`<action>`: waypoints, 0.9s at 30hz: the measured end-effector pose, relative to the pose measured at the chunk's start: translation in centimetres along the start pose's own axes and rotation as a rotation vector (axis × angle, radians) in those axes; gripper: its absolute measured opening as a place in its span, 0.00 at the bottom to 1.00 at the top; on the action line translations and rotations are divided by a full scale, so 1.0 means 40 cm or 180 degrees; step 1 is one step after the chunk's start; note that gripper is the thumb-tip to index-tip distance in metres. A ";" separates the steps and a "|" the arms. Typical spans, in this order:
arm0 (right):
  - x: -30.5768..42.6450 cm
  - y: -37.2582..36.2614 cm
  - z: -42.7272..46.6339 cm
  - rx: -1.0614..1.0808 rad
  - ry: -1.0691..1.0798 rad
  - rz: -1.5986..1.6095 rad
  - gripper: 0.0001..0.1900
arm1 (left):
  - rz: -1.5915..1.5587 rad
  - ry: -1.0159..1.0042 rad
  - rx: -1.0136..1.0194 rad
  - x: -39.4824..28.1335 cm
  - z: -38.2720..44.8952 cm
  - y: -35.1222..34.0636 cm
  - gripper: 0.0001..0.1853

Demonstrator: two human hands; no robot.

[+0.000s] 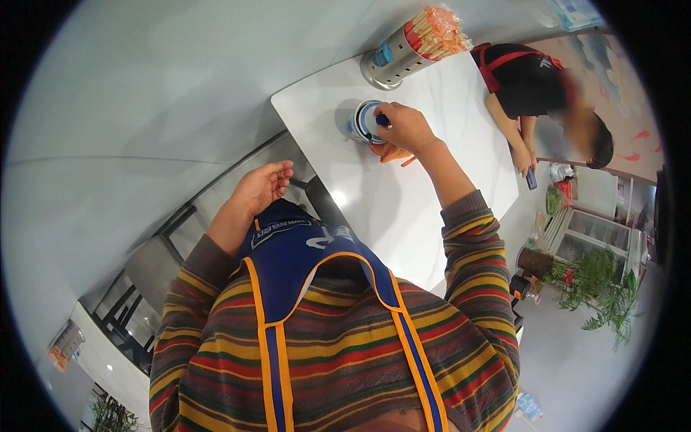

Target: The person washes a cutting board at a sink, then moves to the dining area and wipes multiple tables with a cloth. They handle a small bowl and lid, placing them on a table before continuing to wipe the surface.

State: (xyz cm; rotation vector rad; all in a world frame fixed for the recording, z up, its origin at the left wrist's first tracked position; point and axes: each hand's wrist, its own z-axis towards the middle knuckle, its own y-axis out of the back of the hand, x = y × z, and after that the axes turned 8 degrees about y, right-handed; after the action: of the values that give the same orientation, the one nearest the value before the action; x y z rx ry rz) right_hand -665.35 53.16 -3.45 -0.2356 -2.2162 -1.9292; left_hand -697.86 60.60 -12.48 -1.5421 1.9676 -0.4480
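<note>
On the white tabletop stands a small blue-and-white jar with a round lid. My right hand has its fingers closed around the lid's dark blue knob. The lid sits on the jar; a dark handle, perhaps a spoon's, shows at its edge. Just below my right hand is an orange cloth-like item, partly hidden; whether the hand touches it I cannot tell. My left hand hangs beside the table's left edge, fingers loosely curled and holding nothing.
A perforated metal holder full of wrapped chopsticks stands by the wall. Across the table a person leans over, a dark phone-like object in hand. Chairs are at the left; potted plants stand at the right.
</note>
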 end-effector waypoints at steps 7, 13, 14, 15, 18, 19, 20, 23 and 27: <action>0.001 0.000 0.013 0.0095 0.0007 0.0028 0.13 | -0.0074 -0.0002 0.0039 0.009 0.009 0.011 0.13; -0.005 0.001 -0.002 0.0161 0.0073 0.0036 0.13 | -0.0001 0.0016 0.0033 0.010 0.024 0.004 0.13; -0.005 -0.002 -0.005 0.0202 0.0037 -0.0018 0.14 | 0.0013 0.0005 0.0067 0.010 0.026 0.001 0.13; -0.005 -0.006 -0.006 0.0173 0.0082 -0.0035 0.14 | 0.0028 0.0014 0.0030 0.011 0.027 -0.002 0.13; -0.003 -0.010 -0.003 0.0172 -0.0055 -0.0029 0.15 | 0.0079 0.0015 0.0011 0.013 0.029 -0.017 0.13; -0.002 -0.005 -0.007 0.0057 0.0047 0.0028 0.15 | 0.0108 0.0031 -0.0007 0.012 0.027 -0.023 0.13; 0.000 0.002 -0.010 -0.0047 0.0075 0.0031 0.16 | 0.0127 0.0063 -0.0045 0.011 0.025 -0.031 0.13; 0.020 0.037 -0.049 -0.0357 -0.0651 0.0461 0.17 | 0.0485 0.0012 0.0131 0.006 0.008 -0.071 0.17; 0.114 0.051 -0.150 -0.0636 -0.1752 0.1757 0.12 | 0.1251 0.0052 0.0896 0.023 -0.027 -0.169 0.27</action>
State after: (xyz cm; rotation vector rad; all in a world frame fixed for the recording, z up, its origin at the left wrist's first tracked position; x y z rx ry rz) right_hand -669.00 47.48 0.43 -1.3901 -1.9112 -1.8962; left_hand -693.56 57.78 -7.89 -0.9542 2.0538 -0.5420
